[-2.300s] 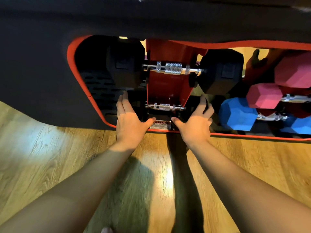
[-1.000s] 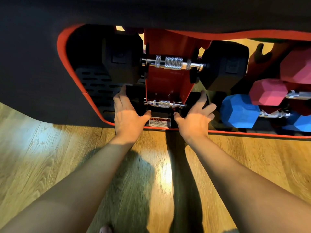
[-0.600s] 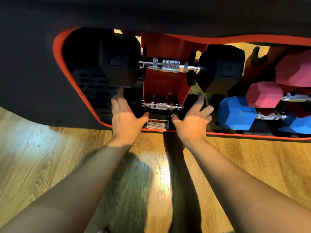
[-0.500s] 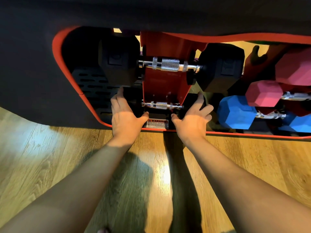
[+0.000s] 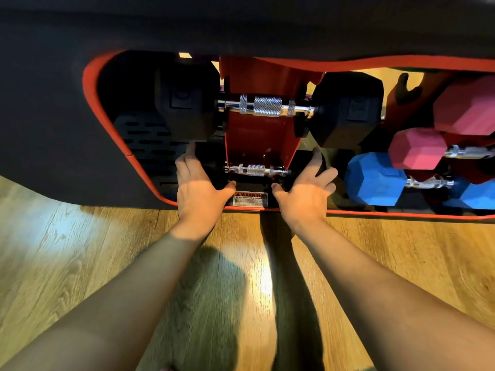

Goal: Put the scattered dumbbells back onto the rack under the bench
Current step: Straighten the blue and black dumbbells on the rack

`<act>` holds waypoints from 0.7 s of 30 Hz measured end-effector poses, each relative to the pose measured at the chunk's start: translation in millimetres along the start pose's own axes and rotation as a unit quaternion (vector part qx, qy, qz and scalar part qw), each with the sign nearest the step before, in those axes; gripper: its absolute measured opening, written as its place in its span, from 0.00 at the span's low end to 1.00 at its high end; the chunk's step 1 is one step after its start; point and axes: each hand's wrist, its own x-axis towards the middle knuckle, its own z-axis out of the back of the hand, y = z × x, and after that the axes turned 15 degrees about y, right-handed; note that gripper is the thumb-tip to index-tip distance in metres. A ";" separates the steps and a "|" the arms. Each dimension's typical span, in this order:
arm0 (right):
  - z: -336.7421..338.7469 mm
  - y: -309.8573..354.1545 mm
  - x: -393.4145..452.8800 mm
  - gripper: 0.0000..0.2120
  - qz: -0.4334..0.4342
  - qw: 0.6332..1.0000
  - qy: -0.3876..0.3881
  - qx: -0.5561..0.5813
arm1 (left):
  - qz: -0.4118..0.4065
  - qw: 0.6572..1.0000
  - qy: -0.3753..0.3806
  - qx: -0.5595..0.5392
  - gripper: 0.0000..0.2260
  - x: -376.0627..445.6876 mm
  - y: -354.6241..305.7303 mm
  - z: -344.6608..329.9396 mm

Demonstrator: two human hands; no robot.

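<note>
Head view: both hands, left (image 5: pixel 199 187) and right (image 5: pixel 304 192), cup the small black dumbbell's (image 5: pixel 255 170) ends.

Sticker (image 5: pixel 250 199) on rack base reads "WARNING"

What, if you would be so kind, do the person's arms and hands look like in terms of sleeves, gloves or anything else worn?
Both arms are bare from the bottom edge of the picture to the wrists: no sleeves show. The left hand and right hand wear no gloves, and no rings, watch or bracelets can be seen. Shadow covers much of the forearms, so small marks cannot be ruled out.
</note>
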 end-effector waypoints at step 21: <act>2.2 -1.1 -0.2 0.50 0.003 1.000 0.004 -0.018 | 0.014 1.000 -0.013 0.013 0.49 2.1 2.2 -6.0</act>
